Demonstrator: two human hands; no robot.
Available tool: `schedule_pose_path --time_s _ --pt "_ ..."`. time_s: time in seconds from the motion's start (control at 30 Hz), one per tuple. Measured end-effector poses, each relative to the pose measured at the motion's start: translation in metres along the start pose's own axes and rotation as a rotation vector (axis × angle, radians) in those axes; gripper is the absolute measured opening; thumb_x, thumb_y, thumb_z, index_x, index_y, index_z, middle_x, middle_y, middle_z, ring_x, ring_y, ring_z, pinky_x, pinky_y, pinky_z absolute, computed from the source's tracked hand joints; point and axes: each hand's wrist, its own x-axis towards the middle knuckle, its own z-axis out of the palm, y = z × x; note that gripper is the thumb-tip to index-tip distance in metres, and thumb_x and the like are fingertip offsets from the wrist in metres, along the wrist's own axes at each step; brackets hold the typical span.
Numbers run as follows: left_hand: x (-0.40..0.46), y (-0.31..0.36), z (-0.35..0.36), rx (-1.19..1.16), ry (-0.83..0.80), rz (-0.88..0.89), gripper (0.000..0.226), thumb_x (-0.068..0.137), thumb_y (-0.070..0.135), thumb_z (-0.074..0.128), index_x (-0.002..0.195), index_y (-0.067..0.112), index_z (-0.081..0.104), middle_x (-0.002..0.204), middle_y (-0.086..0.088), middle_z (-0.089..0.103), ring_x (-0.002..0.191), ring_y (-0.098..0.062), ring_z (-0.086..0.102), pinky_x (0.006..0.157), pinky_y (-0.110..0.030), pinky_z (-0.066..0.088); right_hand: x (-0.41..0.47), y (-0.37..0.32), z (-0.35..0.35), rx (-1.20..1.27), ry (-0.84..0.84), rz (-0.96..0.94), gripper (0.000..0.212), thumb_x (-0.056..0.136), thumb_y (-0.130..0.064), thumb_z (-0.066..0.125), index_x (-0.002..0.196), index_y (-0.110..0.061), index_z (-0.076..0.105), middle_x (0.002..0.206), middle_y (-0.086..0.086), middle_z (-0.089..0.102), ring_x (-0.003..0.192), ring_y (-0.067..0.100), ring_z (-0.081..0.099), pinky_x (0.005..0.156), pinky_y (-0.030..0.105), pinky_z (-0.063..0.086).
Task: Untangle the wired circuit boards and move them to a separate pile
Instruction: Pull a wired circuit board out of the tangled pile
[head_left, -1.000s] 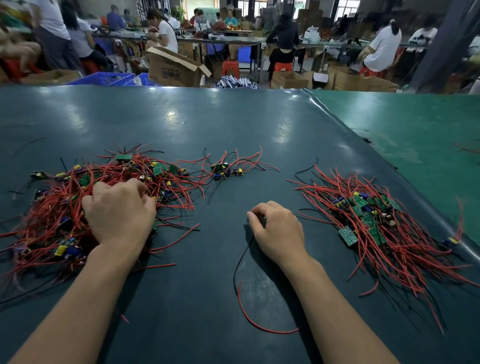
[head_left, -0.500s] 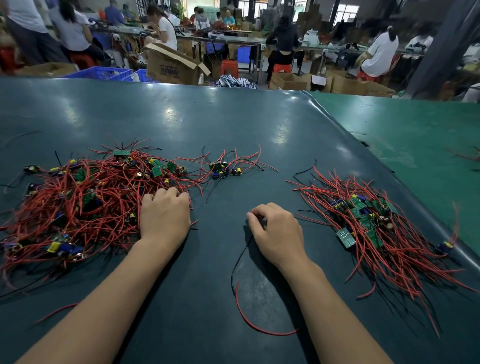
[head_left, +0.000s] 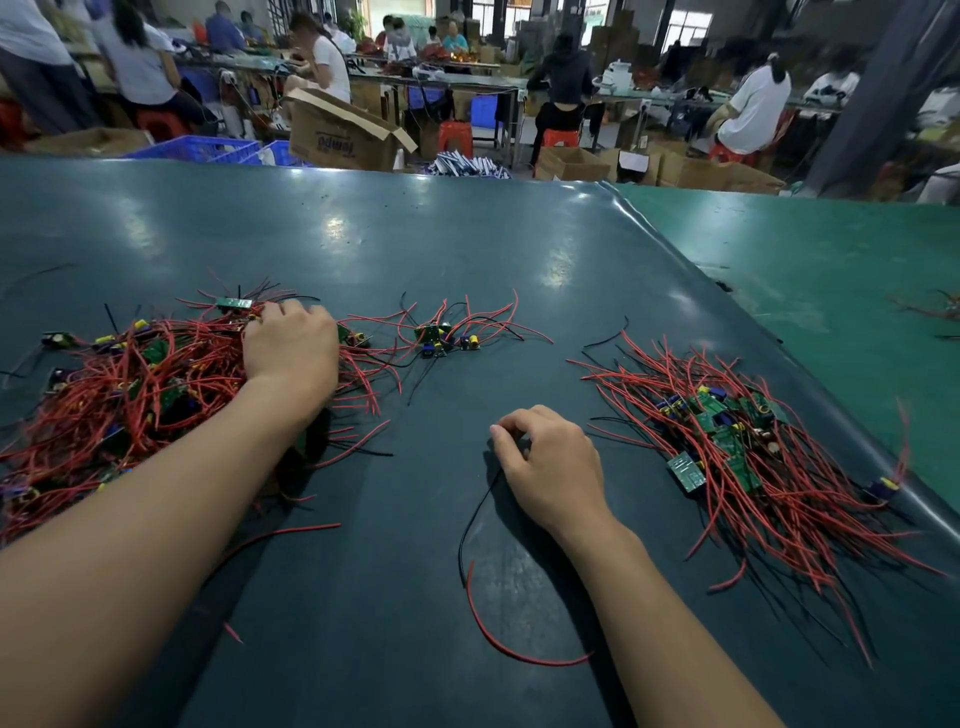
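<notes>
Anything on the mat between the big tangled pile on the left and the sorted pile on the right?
Head view: yes. A small cluster of boards lies up-table between the tangled pile and sorted pile; nearer, the right hand.

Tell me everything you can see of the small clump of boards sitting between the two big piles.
The small clump lies flat on the dark green table, apart from both hands. It looks like a few small green circuit boards with blue and yellow components, bunched together. Thin red wires and a few black ones fan outward, mostly up and right. On its left, wires reach toward the large tangled pile; whether they interlock is unclear.
</notes>
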Motion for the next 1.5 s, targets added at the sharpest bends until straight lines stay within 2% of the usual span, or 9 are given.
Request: schedule_pose_path --time_s 0.13,0.3,0.53,0.63,0.8,1.03,1.23,1.37,1.5 --pt "0.006 -0.004 -0.007 -0.048 -0.057 -0.050 0.034 0.089 0.005 0.055 0.123 -0.001 0.057 0.131 -0.024 0.046 0.124 -0.039 0.041 0.097 -0.046 0.042 -0.001 -0.002 -0.001 0.008 0.004 0.017 0.020 0.095 -0.040 0.055 0.094 -0.027 0.070 0.090 -0.009 0.061 0.086 0.019 0.059 0.066 0.027 0.034" --pt "-0.004 -0.004 -0.012 -0.016 0.002 0.034 0.023 0.087 0.005 0.055 0.107 0.009 0.064 0.112 -0.016 0.065 0.113 -0.033 0.049 0.091 -0.039 0.042 -0.002 -0.003 -0.001 0.020 0.004 0.028 0.020 0.095 -0.039 0.055 0.095 -0.027 0.071 0.093 -0.008 0.064 0.087 0.019 0.059 0.067 0.028 0.037" --pt "-0.038 0.010 -0.035 -0.523 0.666 0.318 0.035 0.080 -0.006 0.065 0.114 0.001 0.065 0.104 -0.021 0.062 0.090 -0.041 0.058 0.079 -0.048 0.048 -0.002 -0.003 -0.002 0.102 0.026 0.022 0.018 0.094 -0.034 0.059 0.094 -0.022 0.072 0.092 -0.005 0.069 0.085 0.019 0.061 0.071 0.029 0.044" --pt "-0.064 0.033 -0.038 -0.725 0.901 0.527 0.028 0.085 -0.009 0.061 0.112 -0.001 0.068 0.101 -0.020 0.063 0.087 -0.036 0.060 0.077 -0.043 0.052 -0.002 -0.009 -0.006 0.487 0.030 0.027 0.010 0.094 -0.022 0.064 0.090 -0.017 0.072 0.079 0.000 0.071 0.070 0.016 0.063 0.064 0.026 0.050" --pt "-0.107 0.067 -0.009 -0.990 0.641 0.722 0.021 0.080 -0.017 0.066 0.097 -0.007 0.072 0.098 -0.024 0.064 0.091 -0.034 0.067 0.080 -0.042 0.057 -0.001 -0.016 -0.019 1.204 -0.175 0.253 0.019 0.097 -0.023 0.058 0.096 -0.010 0.072 0.081 0.003 0.069 0.059 0.012 0.058 0.045 0.021 0.041" --pt "-0.110 0.078 -0.005 -1.058 0.565 0.767 0.017 0.080 -0.014 0.070 0.094 -0.005 0.072 0.098 -0.017 0.068 0.089 -0.029 0.068 0.078 -0.038 0.056 0.004 -0.013 -0.018 1.247 -0.136 0.302 0.011 0.092 -0.013 0.064 0.084 -0.015 0.072 0.069 0.000 0.066 0.054 0.012 0.056 0.043 0.020 0.041" --pt "-0.108 0.072 -0.001 -1.021 0.605 0.778 0.015 0.080 -0.017 0.070 0.088 -0.005 0.074 0.095 -0.014 0.071 0.100 -0.033 0.066 0.090 -0.037 0.053 0.008 -0.014 -0.016 1.297 -0.284 0.384 0.015 0.095 -0.022 0.060 0.086 -0.012 0.068 0.069 0.001 0.066 0.056 0.012 0.060 0.046 0.020 0.044" --pt "-0.116 0.070 0.000 -1.074 0.585 0.860 0.019 0.089 -0.004 0.055 0.083 -0.002 0.073 0.100 -0.013 0.070 0.107 -0.034 0.062 0.095 -0.036 0.051 0.007 -0.012 -0.015 1.353 -0.297 0.368 0.003 0.090 -0.005 0.062 0.089 -0.007 0.065 0.070 0.004 0.066 0.059 0.011 0.060 0.051 0.020 0.050" --pt "-0.123 0.072 0.004 -1.142 0.546 0.839 0.018 0.075 -0.008 0.057 0.085 -0.001 0.071 0.101 -0.013 0.067 0.104 -0.032 0.061 0.093 -0.039 0.050 0.007 -0.015 -0.012 1.408 -0.266 0.348 0.009 0.088 0.005 0.060 0.087 -0.004 0.060 0.069 0.003 0.067 0.058 0.010 0.063 0.051 0.020 0.052"
